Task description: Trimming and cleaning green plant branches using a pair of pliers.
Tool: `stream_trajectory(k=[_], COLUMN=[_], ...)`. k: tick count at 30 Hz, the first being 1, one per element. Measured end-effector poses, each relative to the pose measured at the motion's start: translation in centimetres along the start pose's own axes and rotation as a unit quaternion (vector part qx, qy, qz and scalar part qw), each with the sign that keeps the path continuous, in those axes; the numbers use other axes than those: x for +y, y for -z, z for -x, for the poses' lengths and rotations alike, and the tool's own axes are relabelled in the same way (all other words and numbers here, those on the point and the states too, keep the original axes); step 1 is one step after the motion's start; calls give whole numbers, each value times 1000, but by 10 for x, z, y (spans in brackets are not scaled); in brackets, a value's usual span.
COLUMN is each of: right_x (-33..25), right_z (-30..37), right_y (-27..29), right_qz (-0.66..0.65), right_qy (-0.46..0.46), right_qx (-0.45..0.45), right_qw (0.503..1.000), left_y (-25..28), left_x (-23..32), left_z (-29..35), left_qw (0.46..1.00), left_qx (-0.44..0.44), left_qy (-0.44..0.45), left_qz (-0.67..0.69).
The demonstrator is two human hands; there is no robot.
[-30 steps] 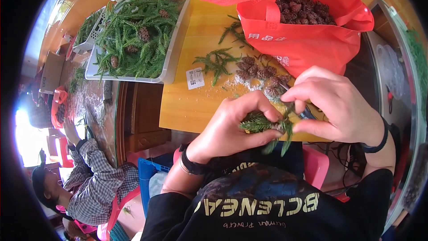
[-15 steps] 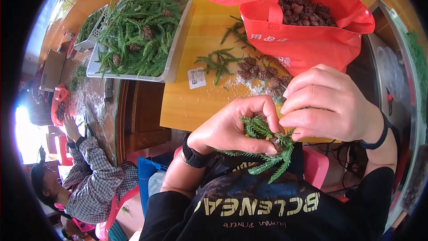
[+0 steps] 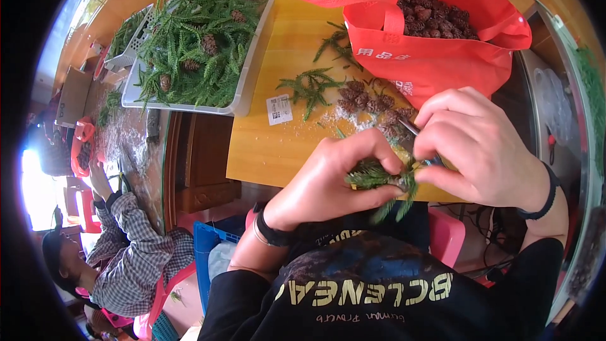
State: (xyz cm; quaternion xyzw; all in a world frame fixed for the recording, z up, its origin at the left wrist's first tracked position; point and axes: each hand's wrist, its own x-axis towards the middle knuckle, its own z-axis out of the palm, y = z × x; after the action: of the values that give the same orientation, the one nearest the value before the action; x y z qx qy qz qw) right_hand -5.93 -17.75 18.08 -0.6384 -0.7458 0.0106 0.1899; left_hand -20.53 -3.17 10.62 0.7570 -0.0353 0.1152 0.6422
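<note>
My left hand [image 3: 341,173] pinches a green artificial pine sprig [image 3: 372,175] between thumb and fingers, just off the table's near edge. Close against it, the fingers of my right hand [image 3: 470,145] are closed around a thin metal tool [image 3: 409,126], whose kind I cannot make out because the fingers cover most of it. The hands meet at the sprig's stem end, which is partly hidden and blurred. Beyond them, small brown pine cones [image 3: 360,100] lie on the yellow table [image 3: 278,158] beside white crumbs. Loose green sprigs [image 3: 309,88] rest farther back.
A red bag [image 3: 435,66] full of pine cones stands at the back right. At the back left, a white plastic tub [image 3: 243,98] holds many sprigs and several cones. A white label [image 3: 279,109] lies between. Far left, another person [image 3: 136,252] sits at a separate table.
My right hand has turned, and the metal tool now shows in it. The sprig has tilted in my left fingers, and the cone seen in it earlier is no longer clearly visible.
</note>
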Motion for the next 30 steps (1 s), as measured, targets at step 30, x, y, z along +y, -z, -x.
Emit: stream_trajectory(k=[30], right_x=[3], right_z=[0], right_y=[1], right_qz=[17], right_qy=[133], right_qx=[42], right_qw=[990], left_y=[3], left_x=[-13], left_z=[-3], left_qw=[919], left_qx=[-128], left_qy=[96], left_qz=[359])
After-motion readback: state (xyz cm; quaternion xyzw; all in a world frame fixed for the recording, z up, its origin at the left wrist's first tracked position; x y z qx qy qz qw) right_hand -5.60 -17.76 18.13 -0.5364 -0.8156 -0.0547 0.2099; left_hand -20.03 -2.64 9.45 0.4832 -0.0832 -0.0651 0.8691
